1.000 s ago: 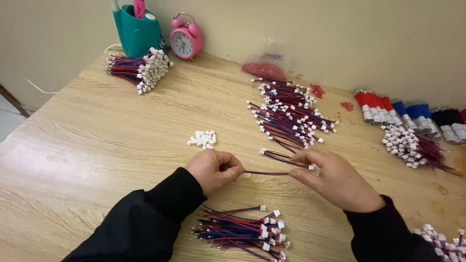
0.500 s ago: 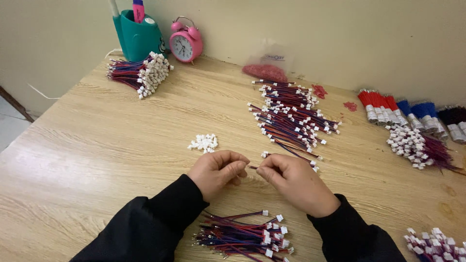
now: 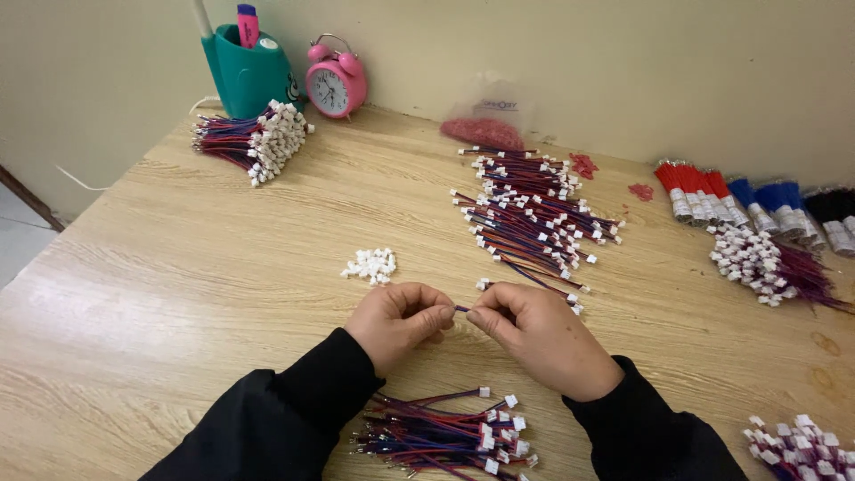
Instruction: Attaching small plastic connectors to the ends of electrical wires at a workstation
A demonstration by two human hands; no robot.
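Wooden table (image 3: 178,294) met a cream wall (image 3: 623,62) at twelve o'clock. Left hand (image 3: 398,322) and right hand (image 3: 534,338) pinched a purple wire (image 3: 461,309) (earlier stretched wide), now fingertips nearly touching.

Smooth wood-grain table (image 3: 160,267), white plastic connectors (image 3: 370,264), glossy pink clock (image 3: 335,82).

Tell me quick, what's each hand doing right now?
Left hand: closed, pinching one end of a thin wire.
Right hand: closed, pinching the same wire.
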